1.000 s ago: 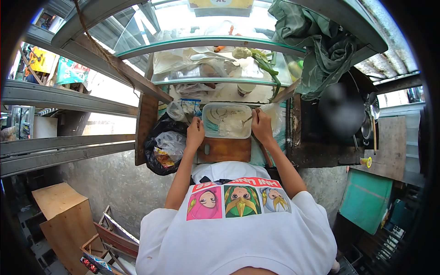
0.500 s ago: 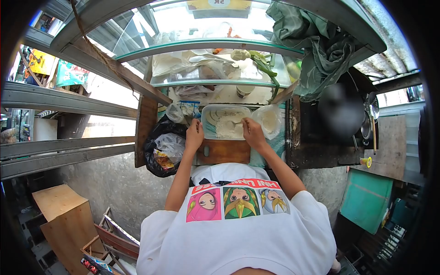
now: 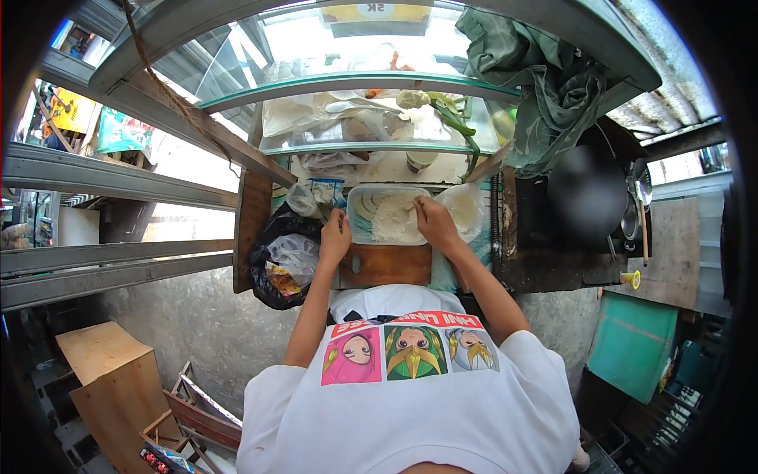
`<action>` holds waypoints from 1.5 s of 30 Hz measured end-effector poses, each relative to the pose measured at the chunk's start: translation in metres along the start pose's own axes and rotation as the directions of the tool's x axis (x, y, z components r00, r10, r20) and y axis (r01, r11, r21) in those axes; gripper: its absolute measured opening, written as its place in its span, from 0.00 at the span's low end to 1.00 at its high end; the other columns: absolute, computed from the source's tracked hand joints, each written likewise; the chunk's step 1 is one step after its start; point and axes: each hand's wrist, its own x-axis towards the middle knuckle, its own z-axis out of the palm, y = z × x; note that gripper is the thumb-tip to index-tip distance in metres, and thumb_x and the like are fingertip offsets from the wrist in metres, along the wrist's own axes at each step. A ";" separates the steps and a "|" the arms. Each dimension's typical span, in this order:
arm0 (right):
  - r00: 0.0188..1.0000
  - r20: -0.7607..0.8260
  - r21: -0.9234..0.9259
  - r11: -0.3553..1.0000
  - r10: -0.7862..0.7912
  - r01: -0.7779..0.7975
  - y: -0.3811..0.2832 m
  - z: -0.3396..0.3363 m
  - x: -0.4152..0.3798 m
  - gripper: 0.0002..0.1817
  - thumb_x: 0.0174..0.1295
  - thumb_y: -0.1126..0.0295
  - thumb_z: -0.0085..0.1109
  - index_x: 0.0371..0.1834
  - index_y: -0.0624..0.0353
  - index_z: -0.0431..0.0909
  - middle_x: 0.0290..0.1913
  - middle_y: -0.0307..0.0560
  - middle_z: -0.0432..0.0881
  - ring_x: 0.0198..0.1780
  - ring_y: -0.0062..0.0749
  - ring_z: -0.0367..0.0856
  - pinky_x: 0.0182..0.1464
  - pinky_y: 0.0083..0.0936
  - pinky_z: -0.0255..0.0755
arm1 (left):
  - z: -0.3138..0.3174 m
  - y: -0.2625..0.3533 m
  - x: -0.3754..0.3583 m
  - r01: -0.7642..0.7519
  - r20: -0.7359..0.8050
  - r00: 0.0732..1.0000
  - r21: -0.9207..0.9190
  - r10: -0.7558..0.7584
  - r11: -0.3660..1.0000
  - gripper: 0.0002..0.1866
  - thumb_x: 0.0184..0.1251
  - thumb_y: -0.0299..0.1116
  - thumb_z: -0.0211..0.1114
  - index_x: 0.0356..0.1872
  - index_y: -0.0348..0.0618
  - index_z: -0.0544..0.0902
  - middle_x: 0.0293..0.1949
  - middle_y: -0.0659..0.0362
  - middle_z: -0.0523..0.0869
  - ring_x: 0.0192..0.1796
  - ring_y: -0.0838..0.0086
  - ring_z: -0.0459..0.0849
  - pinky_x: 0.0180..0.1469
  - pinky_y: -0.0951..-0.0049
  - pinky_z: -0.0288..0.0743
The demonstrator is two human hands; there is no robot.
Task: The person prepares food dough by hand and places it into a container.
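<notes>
A rectangular clear plastic container (image 3: 355, 207) holding a white floury heap (image 3: 388, 223) sits on the counter just beyond a wooden cutting board (image 3: 387, 265). My left hand (image 3: 335, 234) grips the container's near left edge. My right hand (image 3: 433, 222) is closed over the container's right side, fingers down in the white heap. The spoon it holds is almost wholly hidden under the fingers.
A black plastic bag (image 3: 278, 254) with wrappers hangs left of the board. A clear bag of white stuff (image 3: 467, 207) stands right of the container. Glass shelves (image 3: 371, 118) with food rise behind, a green cloth (image 3: 553, 79) hangs at right, and a dark wok (image 3: 588, 189) sits beside it.
My right hand has moved left from the container's right rim into the white heap, carrying the spoon. My left hand has stayed on the container's left edge.
</notes>
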 end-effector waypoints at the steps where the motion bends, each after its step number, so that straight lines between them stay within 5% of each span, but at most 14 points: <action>1: 0.997 -0.067 -0.088 0.995 -0.049 0.043 0.003 -0.006 0.004 0.09 0.63 0.72 0.52 0.36 0.68 0.76 0.30 0.63 0.79 0.33 0.54 0.80 0.35 0.38 0.71 | 0.000 -0.001 0.001 -0.001 -0.001 1.000 -0.001 0.001 1.000 0.06 0.68 0.31 0.53 0.39 0.39 0.71 0.25 0.45 0.79 0.32 0.49 0.81 0.33 0.59 0.72; 4: 0.969 -0.076 -0.059 0.969 0.235 -0.240 0.011 -0.024 0.015 0.10 0.61 0.69 0.54 0.38 0.67 0.76 0.26 0.61 0.79 0.29 0.51 0.81 0.33 0.40 0.71 | 0.001 0.001 -0.001 -0.004 -0.007 1.000 0.004 0.005 1.000 0.06 0.68 0.31 0.52 0.39 0.40 0.70 0.25 0.45 0.79 0.31 0.49 0.81 0.33 0.59 0.72; 6: 0.966 -0.143 -0.086 0.970 0.214 -0.227 0.017 -0.026 0.017 0.14 0.59 0.68 0.56 0.45 0.66 0.73 0.23 0.60 0.79 0.28 0.51 0.81 0.31 0.40 0.72 | -0.002 0.005 -0.001 0.015 0.018 1.000 -0.015 -0.014 1.000 0.06 0.68 0.31 0.52 0.38 0.39 0.70 0.25 0.45 0.79 0.31 0.49 0.80 0.33 0.60 0.72; 8: 0.925 -0.318 -0.430 0.837 0.210 -0.338 -0.005 -0.033 0.022 0.17 0.59 0.68 0.58 0.49 0.64 0.72 0.23 0.58 0.80 0.28 0.49 0.82 0.30 0.39 0.73 | 0.000 0.001 0.000 0.006 0.008 1.000 -0.007 -0.006 1.000 0.06 0.69 0.31 0.52 0.38 0.39 0.70 0.25 0.45 0.79 0.31 0.49 0.80 0.33 0.59 0.71; 12: 0.948 -0.234 -0.518 0.797 0.215 -0.309 -0.024 -0.026 0.031 0.20 0.58 0.66 0.58 0.52 0.63 0.69 0.23 0.59 0.80 0.30 0.51 0.82 0.31 0.39 0.74 | 0.002 0.000 -0.001 -0.010 -0.023 1.000 -0.013 0.010 1.000 0.06 0.69 0.31 0.52 0.38 0.39 0.70 0.23 0.44 0.78 0.30 0.48 0.80 0.33 0.58 0.71; 16: 0.963 -0.205 -0.275 0.934 0.176 -0.229 -0.022 -0.003 0.041 0.14 0.55 0.65 0.60 0.41 0.61 0.73 0.23 0.58 0.80 0.31 0.55 0.81 0.34 0.41 0.74 | -0.001 0.013 -0.004 0.025 -0.011 1.000 0.045 -0.024 0.999 0.07 0.67 0.31 0.53 0.37 0.38 0.70 0.28 0.45 0.78 0.33 0.48 0.79 0.35 0.57 0.72; 19: 0.979 -0.136 -0.056 0.985 0.152 -0.161 -0.029 0.010 0.040 0.11 0.54 0.66 0.62 0.24 0.64 0.77 0.16 0.50 0.74 0.21 0.41 0.75 0.26 0.32 0.68 | 0.002 0.046 -0.004 -0.090 -0.255 0.954 0.260 0.159 0.961 0.08 0.65 0.32 0.56 0.39 0.37 0.72 0.36 0.47 0.76 0.37 0.50 0.79 0.38 0.58 0.73; 23: 0.999 -0.001 -0.075 0.996 0.048 -0.048 -0.037 0.017 0.014 0.11 0.54 0.67 0.62 0.24 0.64 0.76 0.17 0.50 0.74 0.22 0.41 0.76 0.26 0.32 0.68 | 0.034 0.060 0.044 -0.366 0.003 0.930 0.077 0.367 0.927 0.24 0.58 0.33 0.65 0.55 0.39 0.69 0.42 0.49 0.74 0.43 0.57 0.77 0.45 0.61 0.72; 26: 0.998 0.024 -0.150 0.987 0.057 -0.053 -0.032 0.008 -0.007 0.12 0.54 0.67 0.62 0.23 0.65 0.74 0.17 0.51 0.74 0.21 0.43 0.75 0.26 0.32 0.68 | 0.070 0.066 0.086 -0.367 0.045 0.928 -0.049 0.370 0.929 0.36 0.50 0.35 0.71 0.60 0.38 0.64 0.48 0.45 0.74 0.50 0.53 0.75 0.52 0.61 0.69; 32: 0.940 -0.160 -0.072 0.946 0.301 -0.315 -0.003 -0.028 -0.017 0.13 0.56 0.67 0.62 0.24 0.65 0.71 0.16 0.47 0.72 0.19 0.30 0.70 0.25 0.27 0.65 | 0.118 0.056 0.137 -0.561 0.055 0.828 0.023 0.559 0.828 0.47 0.36 0.40 0.78 0.60 0.33 0.65 0.55 0.41 0.73 0.57 0.49 0.72 0.60 0.59 0.66; 34: 0.923 -0.188 -0.016 0.939 0.335 -0.344 -0.003 -0.041 -0.015 0.14 0.56 0.67 0.62 0.24 0.65 0.70 0.16 0.43 0.71 0.19 0.23 0.68 0.24 0.23 0.64 | 0.123 0.059 0.145 -0.425 0.160 0.882 -0.141 0.444 0.894 0.54 0.30 0.37 0.81 0.63 0.34 0.60 0.58 0.40 0.69 0.62 0.49 0.67 0.63 0.62 0.61; 40: 0.925 -0.160 0.042 0.939 0.345 -0.343 0.005 -0.056 -0.019 0.10 0.59 0.70 0.60 0.27 0.66 0.73 0.17 0.40 0.71 0.22 0.16 0.66 0.23 0.19 0.65 | 0.133 0.078 0.147 -0.381 0.109 0.902 -0.251 0.417 0.890 0.41 0.26 0.39 0.82 0.50 0.40 0.73 0.44 0.49 0.82 0.49 0.55 0.80 0.51 0.60 0.72; 42: 0.929 -0.150 0.047 0.941 0.339 -0.336 0.008 -0.057 -0.020 0.10 0.60 0.71 0.60 0.27 0.67 0.74 0.17 0.40 0.71 0.22 0.15 0.66 0.23 0.19 0.65 | 0.137 0.077 0.142 -0.151 0.186 0.968 -0.106 0.169 0.983 0.42 0.26 0.43 0.82 0.51 0.44 0.73 0.43 0.51 0.83 0.49 0.55 0.81 0.49 0.59 0.73; 45: 0.921 -0.156 0.064 0.934 0.357 -0.351 0.011 -0.058 -0.021 0.10 0.58 0.69 0.60 0.28 0.66 0.75 0.16 0.48 0.74 0.19 0.30 0.75 0.26 0.27 0.69 | 0.140 0.076 0.143 -0.091 0.189 0.977 -0.024 0.094 0.996 0.39 0.29 0.44 0.80 0.50 0.46 0.76 0.44 0.52 0.84 0.49 0.55 0.81 0.49 0.60 0.74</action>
